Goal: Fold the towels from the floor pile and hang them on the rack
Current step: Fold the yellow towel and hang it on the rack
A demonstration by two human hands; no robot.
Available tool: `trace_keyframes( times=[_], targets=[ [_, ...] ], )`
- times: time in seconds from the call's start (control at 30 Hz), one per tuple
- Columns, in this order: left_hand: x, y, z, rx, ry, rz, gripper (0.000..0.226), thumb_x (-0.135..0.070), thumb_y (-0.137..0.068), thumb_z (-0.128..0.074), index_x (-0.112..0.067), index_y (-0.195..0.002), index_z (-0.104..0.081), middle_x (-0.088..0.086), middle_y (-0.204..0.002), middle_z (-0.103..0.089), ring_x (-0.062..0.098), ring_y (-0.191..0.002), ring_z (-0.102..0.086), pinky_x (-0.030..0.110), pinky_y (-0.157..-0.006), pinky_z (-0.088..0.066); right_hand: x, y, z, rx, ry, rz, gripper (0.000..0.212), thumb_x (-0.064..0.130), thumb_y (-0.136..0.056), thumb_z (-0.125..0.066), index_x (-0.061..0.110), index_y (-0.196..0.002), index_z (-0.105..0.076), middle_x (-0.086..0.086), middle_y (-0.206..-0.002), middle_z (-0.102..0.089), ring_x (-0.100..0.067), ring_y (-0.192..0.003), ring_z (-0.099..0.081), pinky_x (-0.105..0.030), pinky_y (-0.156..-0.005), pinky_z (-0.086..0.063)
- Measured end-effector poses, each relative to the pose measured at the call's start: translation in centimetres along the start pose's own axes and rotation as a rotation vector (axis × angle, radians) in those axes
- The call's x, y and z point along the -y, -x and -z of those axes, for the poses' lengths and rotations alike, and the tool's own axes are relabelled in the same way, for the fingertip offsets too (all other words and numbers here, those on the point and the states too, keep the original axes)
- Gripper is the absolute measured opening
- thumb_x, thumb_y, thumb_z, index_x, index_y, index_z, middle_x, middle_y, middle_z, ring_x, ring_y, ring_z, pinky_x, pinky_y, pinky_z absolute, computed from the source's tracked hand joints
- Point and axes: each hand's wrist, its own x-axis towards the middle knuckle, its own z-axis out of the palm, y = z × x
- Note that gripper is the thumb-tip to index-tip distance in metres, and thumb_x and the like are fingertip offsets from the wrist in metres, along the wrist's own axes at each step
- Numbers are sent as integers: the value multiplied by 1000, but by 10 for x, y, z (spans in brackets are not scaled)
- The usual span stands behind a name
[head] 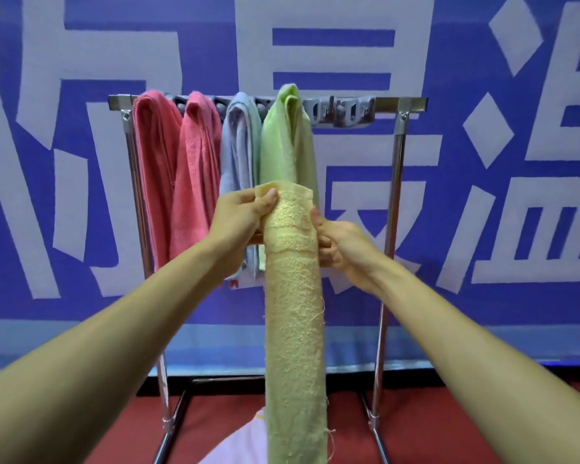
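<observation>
The yellow towel [293,329] hangs in the middle as a long thin strip. Its long way runs from 6 o'clock up to 12 o'clock. The left hand [238,222] pinches its top corner at 11 o'clock. The right hand [342,246], fingers curled, seems to pinch the edge at 1 o'clock. Behind, the rack [395,195] holds two pink towels [154,162], a blue towel [238,145] and a green towel [282,139].

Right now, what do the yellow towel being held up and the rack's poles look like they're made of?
Yellow towel: looks like looped terry cloth, probably cotton; it has a nubby matte pile and loose threads along its edge.
Rack poles: seemingly polished metal, steel or chrome-plated; bright glossy reflections run along the tubes.
</observation>
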Motion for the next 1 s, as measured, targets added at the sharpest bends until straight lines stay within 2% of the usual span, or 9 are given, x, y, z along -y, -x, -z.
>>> trace_keyframes(
  times=[0.07,0.13,0.2,0.33,0.43,0.6,0.77,0.87,1.0],
  targets=[
    [20,11,3,-26,53,80,15,-16,-94,-57,-4,-94,-66,-2,-59,-64,8,-46,-59,18,-41,-47,-39,12,-3,33,-47,-78,42,55,-78,-63,14,-71,-63,2,-59,-49,-11,-51,-40,-21,-53,-39],
    [43,19,8,-61,112,171,15,-15,-94,-56,-5,-85,-63,-4,-49,-58,7,-41,-52,15,-37,-41,-78,24,-7,70,-76,-123,59,55,-75,-67,-1,-96,-67,-13,-82,-55,-23,-68,-46,-23,-58,-39],
    [68,27,14,-99,170,270,15,-15,-93,-57,-9,-81,-62,-1,-59,-59,9,-48,-53,16,-41,-43,-109,37,-12,91,-94,-165,59,46,-78,-65,-5,-108,-64,-16,-93,-60,-24,-76,-54,-24,-63,-45],
    [119,40,29,-176,213,448,11,-16,-92,-60,-9,-84,-64,1,-68,-63,8,-47,-60,18,-40,-46,-158,52,-19,33,-69,-165,25,25,-87,-66,3,-98,-68,-9,-90,-67,-18,-79,-60,-29,-68,-46],
    [154,54,36,-228,340,566,12,-15,-93,-58,-6,-86,-62,0,-59,-64,6,-44,-62,19,-40,-49,-183,52,-25,-83,75,-160,17,19,-91,-63,4,-91,-69,-7,-82,-69,-12,-73,-58,-29,-66,-44],
    [196,82,53,-245,493,656,16,-18,-97,-52,-8,-85,-58,-6,-46,-60,2,-43,-61,16,-46,-52,-189,54,-38,-69,525,-33,21,22,-92,-58,3,-86,-65,2,-64,-56,-9,-63,-45,-32,-63,-37],
    [209,89,57,-115,314,617,31,-31,-96,-51,-6,-109,-64,-1,-73,-69,10,-67,-65,22,-62,-55,-193,58,-50,-126,799,3,27,23,-95,-52,18,-70,-42,4,-63,-44,-28,-75,-42,-35,-65,-26],
    [206,100,51,-10,76,542,34,-36,-96,-50,-10,-114,-65,1,-98,-74,16,-92,-69,33,-83,-54,-196,57,-52,-193,869,96,20,20,-92,-56,5,-79,-56,-6,-70,-56,-32,-79,-53,-38,-69,-32],
    [206,122,43,244,15,608,27,-36,-97,-48,-16,-102,-66,-11,-77,-75,-1,-67,-70,9,-46,-47,-193,57,-47,-231,526,-43,14,19,-89,-63,13,-76,-65,-1,-69,-62,-16,-67,-55,-30,-68,-42]
  ],
)
